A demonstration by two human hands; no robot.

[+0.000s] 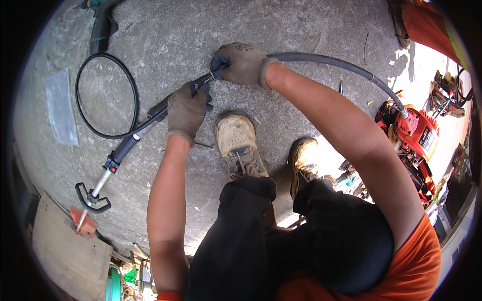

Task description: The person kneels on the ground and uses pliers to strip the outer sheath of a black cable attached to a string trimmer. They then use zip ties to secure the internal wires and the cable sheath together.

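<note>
The right hand (243, 64) is closed around the hose (326, 60), and the left hand (188, 111) grips the pole (123, 149) just beside it; the hose curves across the concrete floor (165, 37) to a red engine (415, 131).

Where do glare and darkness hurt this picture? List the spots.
Head view: sunlight washes out ground near the right shoe and red engine; head view: corners fall to black around the fisheye rim; head view: left hand and right hand sit in softer light.

Rough gray concrete floor (160, 27), flat clear plastic bag (61, 108), teal-&-blk pistol-grip power tool (100, 32) nr it, red-cased engine (415, 131) opp. side.
</note>
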